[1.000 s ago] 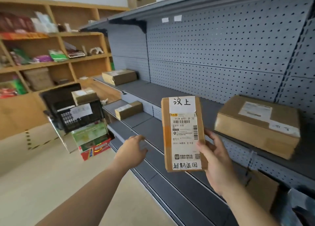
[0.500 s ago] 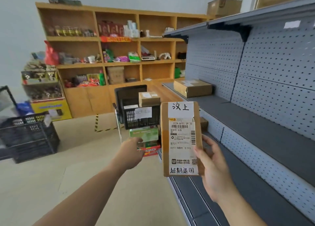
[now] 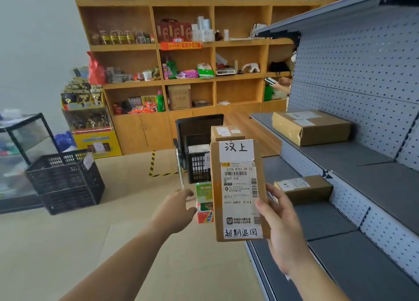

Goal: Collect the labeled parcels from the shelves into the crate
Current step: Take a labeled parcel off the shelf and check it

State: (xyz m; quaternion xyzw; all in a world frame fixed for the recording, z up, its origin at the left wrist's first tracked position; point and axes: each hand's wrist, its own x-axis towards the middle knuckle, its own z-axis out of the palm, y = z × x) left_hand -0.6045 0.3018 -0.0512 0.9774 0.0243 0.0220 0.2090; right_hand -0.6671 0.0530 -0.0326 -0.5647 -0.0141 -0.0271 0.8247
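My right hand point(image 3: 280, 228) grips a tall brown labeled parcel point(image 3: 238, 189) upright in front of me, white shipping label facing the camera. My left hand point(image 3: 179, 206) hangs in the air to its left, fingers loosely curled, holding nothing. A black crate point(image 3: 65, 180) stands on the floor at the left. A second black crate point(image 3: 197, 164) sits on a cart behind the held parcel, with a small parcel point(image 3: 226, 132) on top. On the grey shelves at the right lie a large parcel point(image 3: 310, 127) and a smaller one point(image 3: 306, 187).
A wooden shelving unit point(image 3: 186, 62) full of goods lines the back wall. A glass case point(image 3: 18, 155) stands at far left, a yellow display stand point(image 3: 90, 119) beside it. Another person's hand point(image 3: 282, 84) shows past the grey pegboard shelf point(image 3: 362, 78).
My view has swung left, away from the grey shelves toward the room. The held parcel stays upright in my right hand; the floor crate has come further into view.
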